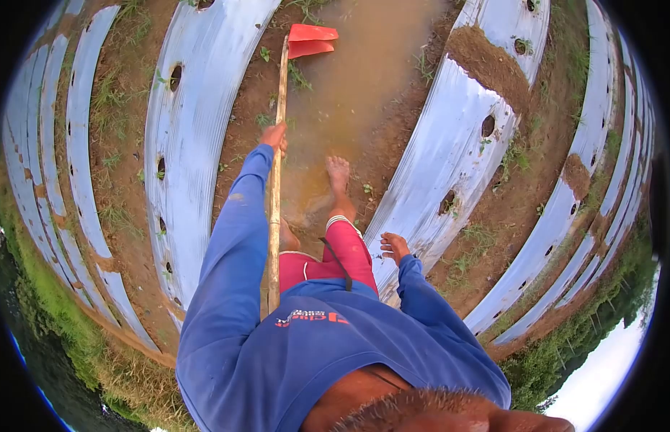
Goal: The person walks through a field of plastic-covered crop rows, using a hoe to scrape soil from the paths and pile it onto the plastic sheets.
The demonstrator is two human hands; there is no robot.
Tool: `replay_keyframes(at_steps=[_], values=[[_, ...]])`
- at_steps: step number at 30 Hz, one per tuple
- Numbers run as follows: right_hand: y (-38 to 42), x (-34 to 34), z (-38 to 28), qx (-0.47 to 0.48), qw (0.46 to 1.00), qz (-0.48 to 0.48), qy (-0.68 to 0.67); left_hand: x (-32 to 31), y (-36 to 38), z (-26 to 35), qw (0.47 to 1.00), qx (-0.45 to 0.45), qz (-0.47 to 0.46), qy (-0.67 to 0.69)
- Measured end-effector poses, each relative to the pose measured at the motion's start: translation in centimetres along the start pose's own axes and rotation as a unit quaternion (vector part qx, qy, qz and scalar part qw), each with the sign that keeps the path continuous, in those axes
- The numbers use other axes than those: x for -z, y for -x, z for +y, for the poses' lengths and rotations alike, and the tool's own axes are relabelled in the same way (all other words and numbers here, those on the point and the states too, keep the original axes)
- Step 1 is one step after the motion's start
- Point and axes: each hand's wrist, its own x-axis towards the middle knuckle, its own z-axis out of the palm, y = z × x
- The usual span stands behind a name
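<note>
My left hand (274,137) is wrapped around the upright wooden handle of a hoe (280,93). Its red blade (311,41) is at the far end, above the muddy water. The lower part of the handle runs along my left side, close to my blue shirt. My right hand (394,246) hangs at my right side with its fingers apart and nothing in it, over the edge of a bed covered in silver plastic mulch (414,187).
A furrow with brown puddled water (364,79) runs ahead between the beds; one bare foot (338,173) is forward in it. Another mulched bed (194,93) lies to the left, with planting holes. Loose soil (490,65) covers part of the right bed. More rows stretch on both sides.
</note>
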Motion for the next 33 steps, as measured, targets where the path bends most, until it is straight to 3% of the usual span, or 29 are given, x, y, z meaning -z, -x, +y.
replay_keyframes(at_steps=[9, 17, 23, 28, 29, 32, 33], values=[[1.0, -3.0, -10.4, 0.124, 0.99, -0.055, -0.035, -1.4, -0.3, -1.0, 0.998, -0.019, -0.024, -0.059], [1.7, -3.2, -8.1, 0.093, 0.995, -0.032, 0.006, -7.6, -2.0, -3.5, 0.989, -0.003, -0.072, -0.129], [1.9, -2.0, -5.7, 0.044, 0.998, -0.02, 0.05, -6.8, -1.9, -4.8, 0.992, -0.005, -0.118, -0.049], [2.1, -1.4, -6.7, 0.055, 0.996, -0.014, 0.067, -8.0, -0.8, -5.7, 0.973, 0.104, -0.187, 0.08], [2.2, -1.4, -7.0, 0.06, 0.996, -0.013, 0.071, -8.0, -0.6, -6.0, 0.964, 0.135, -0.197, 0.115], [3.2, -1.6, -8.9, 0.078, 0.992, -0.023, 0.097, -6.9, 0.0, -7.7, 0.868, 0.238, -0.375, 0.224], [3.3, -1.6, -9.4, 0.083, 0.99, -0.029, 0.106, -6.8, -0.3, -9.6, 0.862, 0.23, -0.379, 0.245]])
